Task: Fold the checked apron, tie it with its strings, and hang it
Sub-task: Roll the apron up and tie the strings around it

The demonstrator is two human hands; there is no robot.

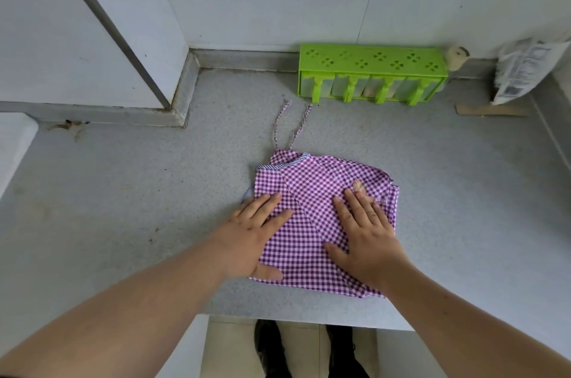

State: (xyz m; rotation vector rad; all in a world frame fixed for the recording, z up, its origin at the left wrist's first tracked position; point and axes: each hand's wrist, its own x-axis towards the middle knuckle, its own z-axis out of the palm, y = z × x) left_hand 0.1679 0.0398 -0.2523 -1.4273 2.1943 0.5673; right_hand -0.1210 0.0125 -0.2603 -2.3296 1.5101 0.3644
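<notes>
While folded checked apron (312, 223) is pressed flat by left hand (253, 235) and right hand (367, 238), fingers straight, nothing gripped, strings (293, 126) trail away beyond fingertips, right hand nearer

One apron (321, 217), two strings (293, 126), two hands (256, 235), one green rack (370, 69), two shoes (268, 346).

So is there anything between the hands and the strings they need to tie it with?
Nothing visible. Both the left hand and right hand press flat on the folded apron. Its two strings lie on bare counter just beyond it, short of the green rack.
</notes>
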